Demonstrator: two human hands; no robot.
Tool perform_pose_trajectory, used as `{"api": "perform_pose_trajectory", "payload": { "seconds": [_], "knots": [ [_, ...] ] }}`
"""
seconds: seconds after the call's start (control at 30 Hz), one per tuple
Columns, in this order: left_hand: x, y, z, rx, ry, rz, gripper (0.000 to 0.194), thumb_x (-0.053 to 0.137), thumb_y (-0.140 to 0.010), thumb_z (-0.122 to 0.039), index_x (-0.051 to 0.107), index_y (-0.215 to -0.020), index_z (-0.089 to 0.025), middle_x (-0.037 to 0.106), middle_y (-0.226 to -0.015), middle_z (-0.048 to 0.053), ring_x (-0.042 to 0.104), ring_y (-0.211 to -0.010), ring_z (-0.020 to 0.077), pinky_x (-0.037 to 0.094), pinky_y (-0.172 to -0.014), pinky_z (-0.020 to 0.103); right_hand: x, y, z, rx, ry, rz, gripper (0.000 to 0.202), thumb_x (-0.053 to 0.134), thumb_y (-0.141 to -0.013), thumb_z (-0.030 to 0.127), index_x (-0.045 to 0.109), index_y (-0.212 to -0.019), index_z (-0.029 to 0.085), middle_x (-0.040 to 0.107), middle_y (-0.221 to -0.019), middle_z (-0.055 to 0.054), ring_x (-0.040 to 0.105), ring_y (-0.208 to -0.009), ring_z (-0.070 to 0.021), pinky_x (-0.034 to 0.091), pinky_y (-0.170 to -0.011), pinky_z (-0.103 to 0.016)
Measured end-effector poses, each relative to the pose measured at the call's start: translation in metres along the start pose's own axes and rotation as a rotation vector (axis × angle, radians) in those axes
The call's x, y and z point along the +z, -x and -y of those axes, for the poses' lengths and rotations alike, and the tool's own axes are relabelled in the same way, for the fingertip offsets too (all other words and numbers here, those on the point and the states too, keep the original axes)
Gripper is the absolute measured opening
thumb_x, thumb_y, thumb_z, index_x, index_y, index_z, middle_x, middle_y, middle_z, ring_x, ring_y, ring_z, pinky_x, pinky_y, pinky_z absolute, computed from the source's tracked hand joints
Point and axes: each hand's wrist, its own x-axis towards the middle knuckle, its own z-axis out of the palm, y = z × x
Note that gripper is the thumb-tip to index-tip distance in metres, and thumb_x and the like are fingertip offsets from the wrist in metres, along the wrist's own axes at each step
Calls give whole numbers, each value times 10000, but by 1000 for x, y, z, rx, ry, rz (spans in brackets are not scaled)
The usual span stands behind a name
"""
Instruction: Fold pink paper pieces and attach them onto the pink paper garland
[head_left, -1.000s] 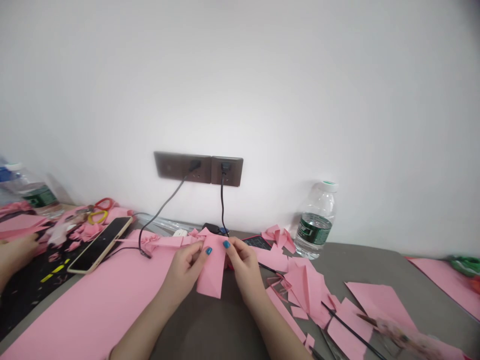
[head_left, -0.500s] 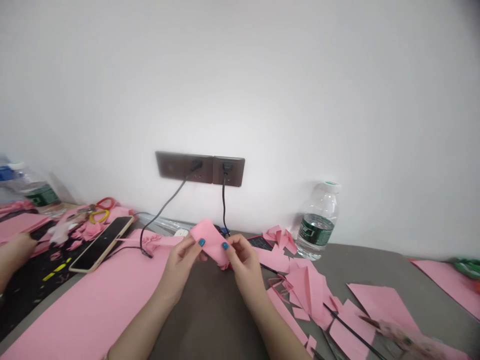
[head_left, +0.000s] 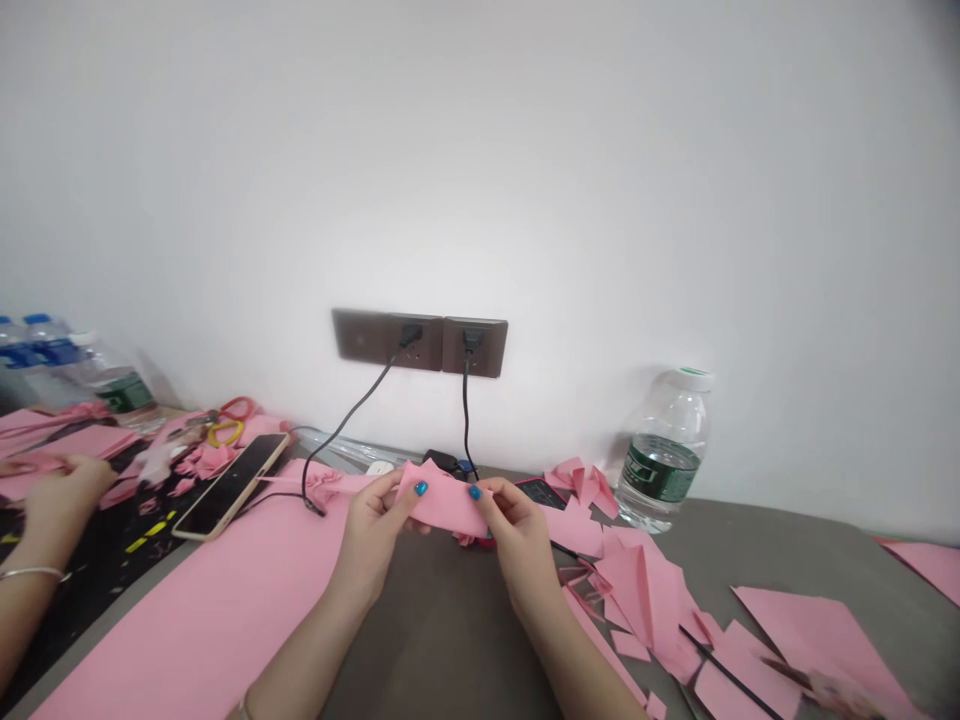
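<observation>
A small folded piece of pink paper (head_left: 450, 503) is stretched between my two hands, just above the grey table. My left hand (head_left: 379, 525) pinches its left end, thumb on top. At the right end, my right hand (head_left: 514, 520) grips it the same way, thumb on the near face. Both hands are closed on it, and the fingers behind the paper are partly hidden. A large pink sheet (head_left: 202, 610) lies to the left of my left forearm. Cut and creased pink scraps (head_left: 641, 590) are heaped to the right of my right hand.
A water bottle (head_left: 664, 450) stands by the wall at right. A phone (head_left: 232, 487) and scissors (head_left: 226, 432) lie left. Black cords (head_left: 466, 410) run from the wall sockets (head_left: 420, 342). Another person's hand (head_left: 64, 500) holds pink paper at far left.
The pink paper has gone from a slanted, taller shape to a narrower, nearly level strip between my hands. The view has shifted slightly left, and the other person's hand shows more.
</observation>
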Motion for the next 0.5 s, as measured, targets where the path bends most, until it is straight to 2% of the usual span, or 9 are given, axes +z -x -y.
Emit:
{"api": "perform_pose_trajectory", "payload": {
  "seconds": [0.13,0.37,0.5],
  "knots": [
    [2,1,0,11,10,-30,388,722,-732,-431,740,-975,-129,678,-728,45,541,-547,110,483,-476,209,-1,-1,-2,27,-68,-26,330,765,-695,456,616,-736,164,562,-593,32,477,-431,-81,418,-395,-207],
    [3,2,-2,44,47,-116,369,764,-688,-413,762,-917,-124,602,-602,3,509,-530,102,486,-485,203,-1,0,-4,113,-140,48,343,758,-713,457,671,-839,150,611,-635,12,504,-469,-83,435,-443,-209],
    [4,3,-3,46,73,-136,388,783,-660,-415,766,-914,-122,640,-667,28,514,-551,107,494,-487,210,2,0,-3,186,-246,41,362,798,-662,452,675,-809,145,598,-632,19,496,-476,-77,427,-444,-197]
  ]
}}
